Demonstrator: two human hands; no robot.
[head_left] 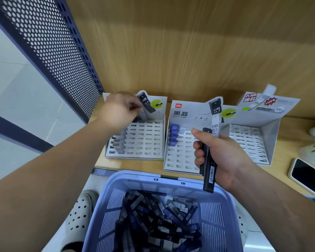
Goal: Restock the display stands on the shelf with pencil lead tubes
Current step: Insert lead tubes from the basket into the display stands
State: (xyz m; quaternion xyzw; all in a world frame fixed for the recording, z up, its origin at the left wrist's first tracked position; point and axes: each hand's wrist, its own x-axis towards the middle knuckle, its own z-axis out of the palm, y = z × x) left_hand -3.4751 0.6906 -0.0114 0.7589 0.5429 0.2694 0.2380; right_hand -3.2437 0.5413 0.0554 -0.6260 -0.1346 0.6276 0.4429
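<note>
Three white display stands sit on the wooden shelf: a left stand [145, 140], a middle stand [178, 157] and a right stand [251, 142]. My left hand [118, 111] hovers over the back left of the left stand, pinching a dark lead tube [143, 115] above a column of grey-black tubes [119, 142]. My right hand [218, 159] grips a bundle of black lead tubes [208, 171] in front of the middle stand, which holds a few blue tubes [174, 135]. A blue basket [164, 180] below holds several loose tubes [158, 220].
A phone [309, 177] lies on the shelf at the right edge, with small yellow-white items behind it. A perforated metal panel [49, 42] closes the shelf on the left. The wooden back wall [189, 51] stands behind the stands. White perforated shoes show under the basket.
</note>
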